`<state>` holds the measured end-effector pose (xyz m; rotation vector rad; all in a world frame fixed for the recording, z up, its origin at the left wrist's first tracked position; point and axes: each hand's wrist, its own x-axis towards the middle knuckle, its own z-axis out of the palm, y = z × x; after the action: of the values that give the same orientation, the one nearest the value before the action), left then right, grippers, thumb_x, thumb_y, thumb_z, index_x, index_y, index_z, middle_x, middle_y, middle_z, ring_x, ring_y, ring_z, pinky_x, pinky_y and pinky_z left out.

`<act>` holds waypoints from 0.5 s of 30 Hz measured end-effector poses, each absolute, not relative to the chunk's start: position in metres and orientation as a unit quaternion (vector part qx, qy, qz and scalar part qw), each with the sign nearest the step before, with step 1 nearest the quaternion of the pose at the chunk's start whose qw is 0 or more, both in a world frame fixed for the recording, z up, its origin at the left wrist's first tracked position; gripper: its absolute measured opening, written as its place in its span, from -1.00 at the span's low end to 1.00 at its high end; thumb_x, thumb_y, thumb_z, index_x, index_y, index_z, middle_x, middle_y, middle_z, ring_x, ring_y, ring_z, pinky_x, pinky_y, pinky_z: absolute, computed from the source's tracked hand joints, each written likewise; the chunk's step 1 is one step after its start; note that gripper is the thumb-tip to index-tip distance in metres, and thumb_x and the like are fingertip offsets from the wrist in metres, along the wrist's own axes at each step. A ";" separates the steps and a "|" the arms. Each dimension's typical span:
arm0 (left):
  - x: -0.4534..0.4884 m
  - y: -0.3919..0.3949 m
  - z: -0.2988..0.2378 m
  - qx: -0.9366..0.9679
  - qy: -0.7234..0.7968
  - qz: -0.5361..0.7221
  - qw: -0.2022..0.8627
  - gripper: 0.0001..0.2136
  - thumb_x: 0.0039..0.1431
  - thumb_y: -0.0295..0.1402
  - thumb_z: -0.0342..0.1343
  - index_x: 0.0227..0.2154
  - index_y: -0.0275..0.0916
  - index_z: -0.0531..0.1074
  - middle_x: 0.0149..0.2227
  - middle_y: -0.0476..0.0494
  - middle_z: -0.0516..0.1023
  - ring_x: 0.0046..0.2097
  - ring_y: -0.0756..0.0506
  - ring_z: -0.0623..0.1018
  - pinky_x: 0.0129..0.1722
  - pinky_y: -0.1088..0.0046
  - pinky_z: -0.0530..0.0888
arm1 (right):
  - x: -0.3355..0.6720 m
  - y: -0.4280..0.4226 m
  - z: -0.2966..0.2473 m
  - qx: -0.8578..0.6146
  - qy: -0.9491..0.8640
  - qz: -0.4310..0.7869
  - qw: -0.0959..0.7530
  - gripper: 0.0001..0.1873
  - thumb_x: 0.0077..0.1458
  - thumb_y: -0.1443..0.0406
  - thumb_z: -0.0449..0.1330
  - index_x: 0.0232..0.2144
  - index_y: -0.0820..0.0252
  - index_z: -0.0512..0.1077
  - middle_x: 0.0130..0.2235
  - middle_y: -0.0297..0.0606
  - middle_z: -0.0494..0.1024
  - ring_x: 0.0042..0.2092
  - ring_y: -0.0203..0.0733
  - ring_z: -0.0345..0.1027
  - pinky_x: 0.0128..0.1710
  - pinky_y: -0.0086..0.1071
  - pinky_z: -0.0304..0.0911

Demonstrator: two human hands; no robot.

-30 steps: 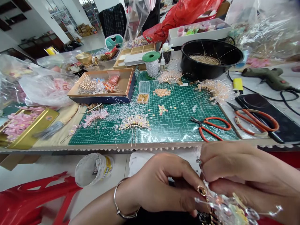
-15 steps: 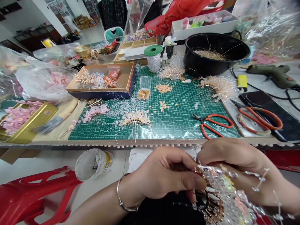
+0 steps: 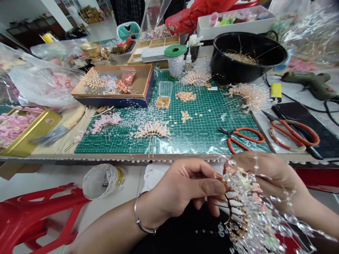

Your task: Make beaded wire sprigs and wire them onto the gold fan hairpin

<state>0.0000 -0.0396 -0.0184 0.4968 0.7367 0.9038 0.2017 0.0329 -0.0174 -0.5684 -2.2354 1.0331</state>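
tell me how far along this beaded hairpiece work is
Done, apparently: several beaded fan-shaped hairpins lie on the green cutting mat. In hand: the left hand and right hand grip a gold comb with clear bead sprays. Left, probably: loose peach beads sit unused on the mat.

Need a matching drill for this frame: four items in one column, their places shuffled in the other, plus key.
Things:
1. beaded comb
2. green-topped spool
3. black basin
4. glue gun

Places:
A. lying on its side, far right
B. upright at the far edge of the green mat
C. gripped by left hand and right hand
D. right of the spool, straw inside

Pairs: 1-C, 2-B, 3-D, 4-A
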 end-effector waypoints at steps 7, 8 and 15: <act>-0.021 -0.039 -0.012 0.281 0.329 0.475 0.766 -0.69 0.02 -0.19 0.46 -0.46 -0.27 0.48 -0.58 0.04 0.53 -0.60 0.08 0.56 -0.71 0.74 0.21 | 0.250 0.055 -0.007 -0.351 -0.860 0.270 0.253 -0.78 0.36 0.10 0.09 -0.22 -0.10 0.53 -0.35 -0.41 0.66 -0.38 -0.23 0.57 -0.42 -0.47 0.43; -0.027 -0.038 -0.007 0.291 0.333 0.494 0.749 -0.71 0.02 -0.20 0.46 -0.45 -0.26 0.50 -0.58 0.04 0.53 -0.59 0.08 0.56 -0.70 0.75 0.24 | 0.267 0.065 -0.007 -0.438 -0.849 0.170 0.242 -0.70 0.34 0.02 0.04 -0.25 -0.09 0.52 -0.32 -0.40 0.66 -0.34 -0.19 0.57 -0.37 -0.42 0.44; -0.053 -0.002 0.030 0.312 0.454 0.576 0.604 -0.82 0.06 -0.27 0.44 -0.41 -0.15 0.53 -0.50 0.09 0.53 -0.58 0.08 0.54 -0.68 0.74 0.30 | 0.353 0.126 -0.028 -0.595 -0.801 -0.026 0.066 -0.71 0.30 0.13 0.07 -0.20 0.16 0.51 -0.18 -0.17 0.60 -0.22 -0.06 0.50 -0.15 -0.12 0.39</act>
<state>-0.0529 -0.0016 0.0298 0.7211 1.0512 1.3339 0.3533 0.1256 -0.0278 -1.7939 -2.4149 -0.0779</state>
